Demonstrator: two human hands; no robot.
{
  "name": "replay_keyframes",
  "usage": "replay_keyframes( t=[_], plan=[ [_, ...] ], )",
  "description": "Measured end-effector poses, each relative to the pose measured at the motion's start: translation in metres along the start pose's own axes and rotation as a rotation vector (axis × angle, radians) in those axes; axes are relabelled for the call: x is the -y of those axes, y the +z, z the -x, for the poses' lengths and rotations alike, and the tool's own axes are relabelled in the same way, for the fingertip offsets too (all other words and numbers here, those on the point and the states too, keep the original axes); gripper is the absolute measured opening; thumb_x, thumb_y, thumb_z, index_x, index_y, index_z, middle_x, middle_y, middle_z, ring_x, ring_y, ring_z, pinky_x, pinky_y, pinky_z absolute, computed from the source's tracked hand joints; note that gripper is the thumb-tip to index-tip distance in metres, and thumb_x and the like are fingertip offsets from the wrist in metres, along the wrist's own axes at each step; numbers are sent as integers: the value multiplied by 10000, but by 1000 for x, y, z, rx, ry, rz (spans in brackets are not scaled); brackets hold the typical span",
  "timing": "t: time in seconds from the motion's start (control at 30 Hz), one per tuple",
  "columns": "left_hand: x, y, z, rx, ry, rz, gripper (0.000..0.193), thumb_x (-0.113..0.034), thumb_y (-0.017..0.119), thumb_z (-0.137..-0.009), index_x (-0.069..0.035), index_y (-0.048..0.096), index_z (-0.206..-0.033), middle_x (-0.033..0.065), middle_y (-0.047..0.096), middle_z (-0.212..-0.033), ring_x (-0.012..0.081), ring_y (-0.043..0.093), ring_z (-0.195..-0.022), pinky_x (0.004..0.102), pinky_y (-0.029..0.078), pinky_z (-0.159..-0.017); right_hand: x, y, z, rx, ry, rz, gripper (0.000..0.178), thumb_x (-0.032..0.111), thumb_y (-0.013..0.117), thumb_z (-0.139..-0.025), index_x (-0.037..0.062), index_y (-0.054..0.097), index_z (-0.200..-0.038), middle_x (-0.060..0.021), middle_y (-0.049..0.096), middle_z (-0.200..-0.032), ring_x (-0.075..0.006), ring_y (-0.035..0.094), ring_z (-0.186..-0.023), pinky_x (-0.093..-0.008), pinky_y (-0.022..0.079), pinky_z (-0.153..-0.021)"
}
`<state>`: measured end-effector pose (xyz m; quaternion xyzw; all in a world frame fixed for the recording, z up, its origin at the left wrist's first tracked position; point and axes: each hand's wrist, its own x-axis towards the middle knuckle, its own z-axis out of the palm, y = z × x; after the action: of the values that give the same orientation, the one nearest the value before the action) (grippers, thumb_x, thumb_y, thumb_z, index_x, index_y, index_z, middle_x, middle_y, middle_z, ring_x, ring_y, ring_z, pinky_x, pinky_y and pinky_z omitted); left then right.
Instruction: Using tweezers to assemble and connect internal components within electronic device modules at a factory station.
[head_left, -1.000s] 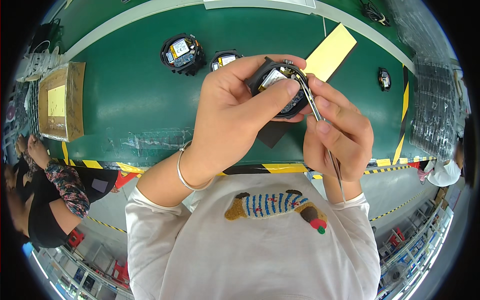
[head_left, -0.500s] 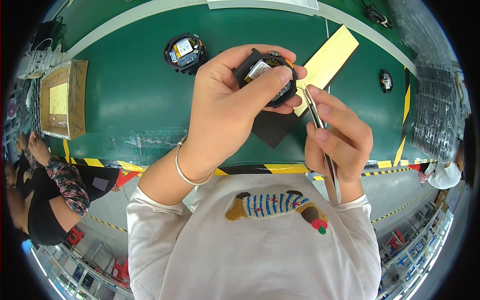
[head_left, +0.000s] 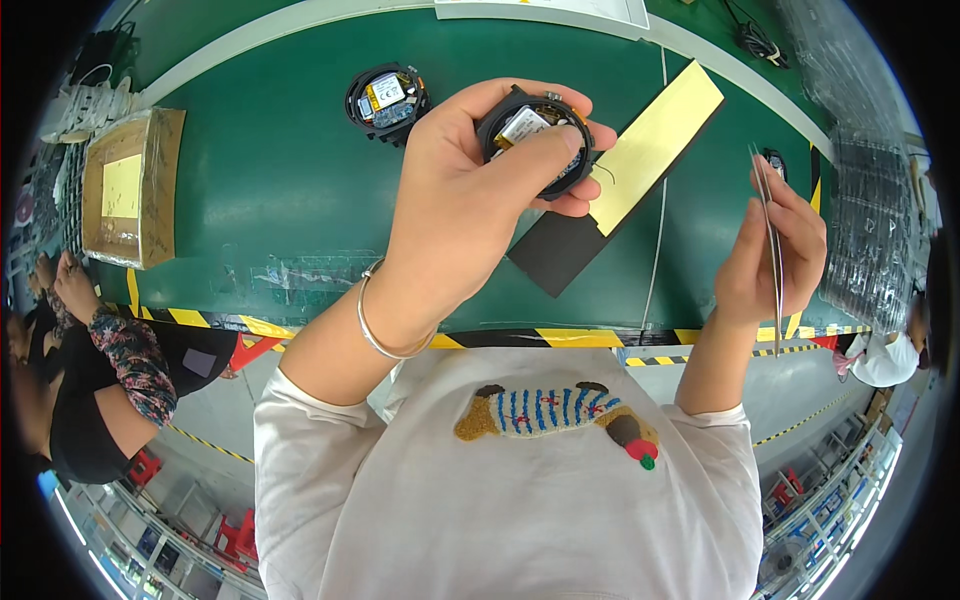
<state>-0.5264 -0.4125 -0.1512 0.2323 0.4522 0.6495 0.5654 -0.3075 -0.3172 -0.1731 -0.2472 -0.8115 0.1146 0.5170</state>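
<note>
My left hand point(head_left: 445, 205) holds an opened round black watch case point(head_left: 497, 124), its inner parts facing up and my thumb pressed over them. From the case's right side a thin dark wire point(head_left: 606, 172) sticks out over a yellow strip point(head_left: 668, 130). That strip lies on a longer black sheet point(head_left: 556, 262). Well to the right, my right hand point(head_left: 785, 265) pinches a pair of metal tweezers point(head_left: 771, 235), tips pointing away from me and touching nothing that I can see. Behind the tweezers, a small dark watch part point(head_left: 775, 160) is partly hidden by my fingers.
A second opened watch case point(head_left: 388, 100) rests on the green table point(head_left: 270, 190), beyond my left hand. At the left stands a cardboard box point(head_left: 158, 190); a white tray point(head_left: 540, 10) is at the far edge. Stacked clear plastic trays point(head_left: 868, 200) line the right. Another person's hand point(head_left: 75, 290) shows at left.
My right hand has swung right with the tweezers, away from the watch case. The thin wire now shows beside the case. My left hand keeps its hold, nearly unmoved.
</note>
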Motion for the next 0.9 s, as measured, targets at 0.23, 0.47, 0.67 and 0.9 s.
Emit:
replay_keyframes(
  t=[0.23,0.47,0.67,0.9],
  plan=[
    [1,-1,1,14,5,-38,196,-65,572,-851,20,591,-1028,174,657,-939,176,665,-683,293,575,-610,-32,-38,18,4,124,224,146,-102,549,-829,-45,517,-960,-204,602,-1005,-284,639,-945,-333,519,-835],
    [3,-2,-3,52,-78,144,330,-84,460,-897,67,503,-1187,230,615,-1045,254,670,-782,321,576,-715,-80,-69,1,172,315,625,240,98,526,-898,87,633,-1112,-119,518,-908,-195,525,-812,-272,427,-746],
    [0,-10,-4,38,-93,148,385,-87,408,-914,101,418,-1250,274,580,-1107,333,651,-924,372,563,-812,-85,-39,13,399,554,726,529,392,723,-759,76,590,-1162,-159,503,-1014,-272,552,-881,-363,456,-797],
    [-8,-16,-5,48,-109,255,370,-101,419,-921,98,425,-1233,279,575,-1119,347,644,-938,372,559,-827,-102,-51,18,341,569,763,596,399,714,-762,2,563,-1180,-181,523,-1024,-286,558,-875,-355,448,-813]
  ],
)
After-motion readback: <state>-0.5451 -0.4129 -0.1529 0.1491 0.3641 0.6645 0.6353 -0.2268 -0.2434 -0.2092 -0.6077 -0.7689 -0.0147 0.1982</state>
